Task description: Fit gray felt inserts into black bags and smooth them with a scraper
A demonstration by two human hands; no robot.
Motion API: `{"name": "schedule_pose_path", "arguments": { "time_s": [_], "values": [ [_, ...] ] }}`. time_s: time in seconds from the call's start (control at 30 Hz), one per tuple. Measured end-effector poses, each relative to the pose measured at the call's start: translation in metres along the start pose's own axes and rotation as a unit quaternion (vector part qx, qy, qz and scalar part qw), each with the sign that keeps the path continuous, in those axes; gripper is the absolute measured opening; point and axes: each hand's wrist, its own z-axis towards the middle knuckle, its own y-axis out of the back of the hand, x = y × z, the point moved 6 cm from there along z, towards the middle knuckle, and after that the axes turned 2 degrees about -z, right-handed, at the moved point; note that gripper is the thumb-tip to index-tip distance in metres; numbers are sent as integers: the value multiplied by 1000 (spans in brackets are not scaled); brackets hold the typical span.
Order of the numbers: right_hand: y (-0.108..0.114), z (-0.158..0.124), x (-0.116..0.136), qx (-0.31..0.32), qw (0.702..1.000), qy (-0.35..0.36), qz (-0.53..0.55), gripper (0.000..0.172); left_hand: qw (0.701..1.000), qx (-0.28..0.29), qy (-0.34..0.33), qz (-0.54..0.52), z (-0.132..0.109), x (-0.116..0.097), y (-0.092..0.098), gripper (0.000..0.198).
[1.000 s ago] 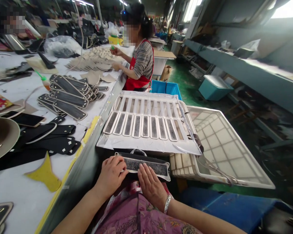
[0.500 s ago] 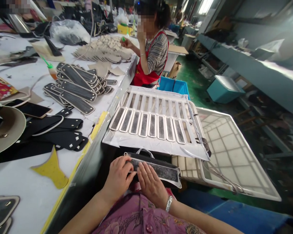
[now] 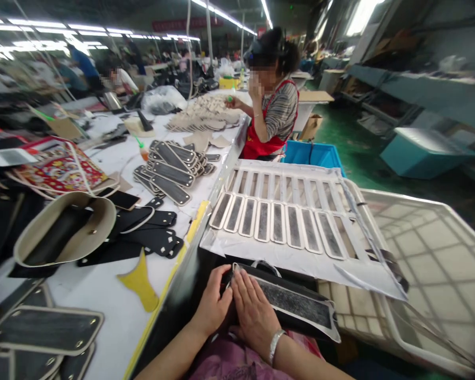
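A long dark strap piece with a pale border (image 3: 296, 305) lies across my lap, on top of black material. My left hand (image 3: 215, 305) curls its fingers around the strap's left end. My right hand (image 3: 254, 310) lies flat on the strap beside it, fingers stretched out and pressing down; a silver bracelet sits on that wrist. Just beyond, a white sheet (image 3: 269, 258) carries a row of several similar bordered strips (image 3: 277, 221).
A white plastic crate (image 3: 431, 264) stands at the right. The table (image 3: 103, 285) on the left holds black strap pieces (image 3: 170, 169), a yellow cut-out (image 3: 140, 279) and a tan oval piece (image 3: 63, 227). A co-worker in a red apron (image 3: 271, 113) sits ahead by a blue bin (image 3: 312, 155).
My right hand has slid left along the strap toward my left hand. The view has lifted and swung left, showing more of the table and hall. The co-worker raised a hand to the face.
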Motion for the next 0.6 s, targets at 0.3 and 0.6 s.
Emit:
{"name": "schedule_pose_path", "arguments": {
  "time_s": [0.3,0.6],
  "values": [
    [32,-26,-22,-102,987,-74,100,78,862,-153,-10,482,-55,66,124,82],
    [73,-45,7,12,940,54,337,34,823,-73,-227,515,-135,81,111,68]
  ]
}}
